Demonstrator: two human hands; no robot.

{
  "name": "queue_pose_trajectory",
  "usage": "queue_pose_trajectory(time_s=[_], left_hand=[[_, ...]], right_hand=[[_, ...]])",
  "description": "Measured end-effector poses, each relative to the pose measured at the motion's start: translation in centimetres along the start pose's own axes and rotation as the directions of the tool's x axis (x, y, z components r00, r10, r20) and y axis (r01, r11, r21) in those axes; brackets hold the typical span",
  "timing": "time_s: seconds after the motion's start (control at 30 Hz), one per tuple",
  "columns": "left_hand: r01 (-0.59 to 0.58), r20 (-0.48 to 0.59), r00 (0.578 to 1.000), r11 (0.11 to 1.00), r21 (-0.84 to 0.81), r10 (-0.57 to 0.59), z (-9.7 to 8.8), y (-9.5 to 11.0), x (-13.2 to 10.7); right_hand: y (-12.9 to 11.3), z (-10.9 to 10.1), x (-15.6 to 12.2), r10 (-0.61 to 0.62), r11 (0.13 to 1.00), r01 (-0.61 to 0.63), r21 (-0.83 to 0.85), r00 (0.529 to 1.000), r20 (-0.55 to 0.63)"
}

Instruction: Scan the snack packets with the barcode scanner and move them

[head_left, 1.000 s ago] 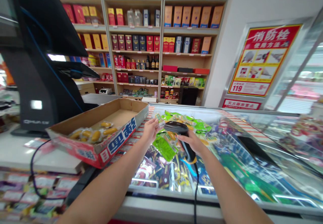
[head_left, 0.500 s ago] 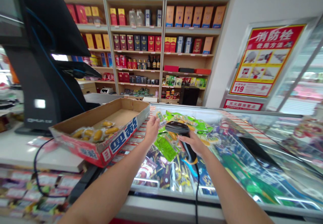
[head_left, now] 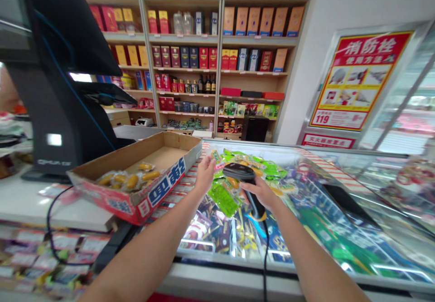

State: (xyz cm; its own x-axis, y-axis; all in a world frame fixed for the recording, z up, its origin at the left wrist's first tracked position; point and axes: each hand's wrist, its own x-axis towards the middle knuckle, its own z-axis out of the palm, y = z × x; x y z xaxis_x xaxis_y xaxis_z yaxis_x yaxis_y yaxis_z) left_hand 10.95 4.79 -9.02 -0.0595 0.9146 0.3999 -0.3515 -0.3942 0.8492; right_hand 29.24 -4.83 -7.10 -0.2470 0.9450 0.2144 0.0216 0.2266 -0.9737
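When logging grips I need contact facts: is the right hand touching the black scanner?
Touching. The head view shows the right hand wrapped round the handle of the black scanner, fingers closed on it.

A black handheld barcode scanner (head_left: 239, 172) stands nearly upright in the right hand (head_left: 261, 192), its broad head clear above the fist and its orange-trimmed handle wrapped in the fingers; its black cable (head_left: 264, 256) drops from below the grip. Just left of the scanner's head, the left hand (head_left: 205, 175) pinches a small green snack packet (head_left: 216, 157), which pokes up past the fingertips. A larger bright-green packet (head_left: 223, 197) lies tilted below, between the two grips.
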Motion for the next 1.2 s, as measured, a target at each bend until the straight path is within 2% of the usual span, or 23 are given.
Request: queue_pose_trajectory(time_s=[0.1, 0.23, 0.3, 0.47, 0.6, 0.67, 0.7, 0.73, 0.8, 0.87, 0.93, 1.07, 1.2], left_hand=[[-0.024, 0.021, 0.999, 1.0, -0.005, 0.024, 0.1, 0.3, -0.2], [0.048, 0.035, 0.998, 0.997, -0.064, -0.046, 0.4, 0.9, -0.5], [0.037, 0.019, 0.999, 0.999, -0.033, -0.036, 0.4, 1.1, -0.5], [-0.125, -0.033, 0.991, 0.973, 0.194, 0.133, -0.4, 2.5, 0.3], [-0.241, -0.096, 0.955, 0.923, 0.3, 0.281, -2.3, 6.3, 1.1], [-0.268, -0.17, 0.918, 0.876, 0.402, 0.359, -4.0, 8.8, 1.4], [-0.271, -0.222, 0.885, 0.841, 0.468, 0.409, -4.9, 10.0, 1.4], [-0.266, -0.278, 0.841, 0.802, 0.535, 0.464, -5.9, 11.1, 1.4], [-0.227, -0.381, 0.726, 0.723, 0.653, 0.573, -7.9, 13.1, 1.3], [-0.191, -0.426, 0.633, 0.664, 0.723, 0.646, -9.4, 14.5, 1.2], [-0.191, -0.421, 0.602, 0.634, 0.749, 0.679, -10.1, 15.2, 1.0], [-0.266, -0.343, 0.605, 0.588, 0.763, 0.719, -8.9, 14.6, 0.4], [-0.366, -0.209, 0.658, 0.55, 0.75, 0.723, -6.0, 12.1, 0.6]], right_hand=[[0.1, -0.1, 0.2, 0.009, 1.0, -0.009, 0.013, 1.0, 0.003], [0.6, -0.3, 0.4, 0.013, 1.0, -0.013, 0.022, 1.0, 0.001], [0.9, -0.3, 0.6, 0.015, 1.0, -0.014, 0.025, 1.0, -0.006], [1.0, 0.5, 0.9, 0.022, 0.999, -0.021, 0.038, 0.999, -0.028], [-0.8, 2.7, 1.9, -0.028, 0.998, 0.026, 0.057, 0.999, 0.029], [-2.1, 4.4, 2.8, -0.064, 0.997, 0.06, 0.038, 0.993, 0.097], [-2.7, 5.4, 3.2, -0.073, 0.997, 0.07, 0.03, 0.99, 0.121], [-3.3, 6.4, 3.7, -0.077, 0.997, 0.073, 0.034, 0.987, 0.142], [-4.4, 8.3, 4.6, -0.096, 0.995, 0.089, 0.048, 0.982, 0.161], [-5.0, 9.9, 5.2, -0.092, 0.995, 0.083, 0.055, 0.978, 0.186], [-5.2, 10.7, 5.5, -0.089, 0.995, 0.079, 0.06, 0.977, 0.194], [-4.8, 10.1, 5.3, -0.089, 0.993, 0.075, 0.094, 0.984, 0.153], [-3.7, 7.1, 4.6, -0.059, 0.994, 0.056, 0.09, 0.998, 0.029]])
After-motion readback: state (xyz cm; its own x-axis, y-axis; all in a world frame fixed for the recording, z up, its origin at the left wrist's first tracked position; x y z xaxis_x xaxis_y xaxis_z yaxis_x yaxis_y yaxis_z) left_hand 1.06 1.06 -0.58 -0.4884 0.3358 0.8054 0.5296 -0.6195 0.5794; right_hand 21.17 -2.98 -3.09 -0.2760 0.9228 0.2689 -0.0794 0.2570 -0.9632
